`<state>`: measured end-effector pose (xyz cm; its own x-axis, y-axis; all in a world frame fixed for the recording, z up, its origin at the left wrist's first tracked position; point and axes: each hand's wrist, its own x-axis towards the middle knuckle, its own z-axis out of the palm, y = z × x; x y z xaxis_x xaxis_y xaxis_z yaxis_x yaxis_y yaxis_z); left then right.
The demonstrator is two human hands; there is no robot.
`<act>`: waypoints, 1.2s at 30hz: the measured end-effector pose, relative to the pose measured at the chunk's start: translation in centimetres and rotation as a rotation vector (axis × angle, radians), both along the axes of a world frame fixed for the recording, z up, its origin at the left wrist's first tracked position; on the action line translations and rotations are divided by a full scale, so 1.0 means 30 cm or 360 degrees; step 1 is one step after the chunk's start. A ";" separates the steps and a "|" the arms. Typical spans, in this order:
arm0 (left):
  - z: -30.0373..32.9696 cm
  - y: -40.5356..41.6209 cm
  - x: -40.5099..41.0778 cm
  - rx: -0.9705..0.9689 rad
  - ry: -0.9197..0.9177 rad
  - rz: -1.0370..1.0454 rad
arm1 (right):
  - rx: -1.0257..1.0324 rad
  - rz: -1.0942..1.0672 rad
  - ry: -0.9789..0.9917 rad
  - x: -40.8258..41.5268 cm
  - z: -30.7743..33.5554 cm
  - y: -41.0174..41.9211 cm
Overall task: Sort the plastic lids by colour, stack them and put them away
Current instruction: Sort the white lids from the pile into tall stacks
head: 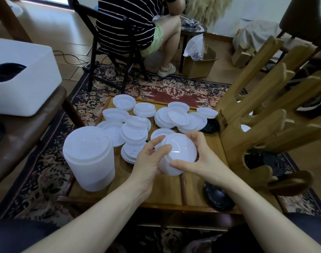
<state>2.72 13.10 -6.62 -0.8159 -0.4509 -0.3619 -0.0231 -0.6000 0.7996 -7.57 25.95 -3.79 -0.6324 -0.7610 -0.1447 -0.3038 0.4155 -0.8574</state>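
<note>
Both hands hold a short stack of white lids (176,152) above the middle of the low wooden table (167,190). My left hand (148,159) grips its left side with the thumb on top. My right hand (198,157) curls round its right side and underside. A tall stack of white lids (89,159) stands at the table's left edge. Several loose white lids (136,128) lie scattered across the far half of the table. One black lid (218,198) lies at the near right edge and another black lid (211,126) sits beyond the white ones.
A wooden rack with slanted pegs (261,128) stands on the right, with black lids (263,160) in it. A white box (21,77) rests on a bench at left. A person sits on a black chair (108,42) beyond the table. A cardboard box (199,64) stands on the floor.
</note>
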 end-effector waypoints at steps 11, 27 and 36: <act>0.013 -0.028 0.016 -0.0090 0.0014 -0.0339 | -0.0015 0.0265 -0.0039 -0.034 0.015 0.035; -0.056 -0.075 0.003 0.0161 -0.0081 0.0047 | 0.0572 -0.0132 0.1234 -0.369 -0.215 -0.254; -0.042 -0.089 0.003 0.0202 -0.0073 0.0105 | 0.0138 -0.0362 0.1004 -0.276 -0.148 -0.144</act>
<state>2.79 10.43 -7.89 -0.7673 -0.4510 -0.4559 -0.0154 -0.6978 0.7162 -15.86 21.64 -8.22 -0.7591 -0.6011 0.2500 -0.6318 0.5878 -0.5053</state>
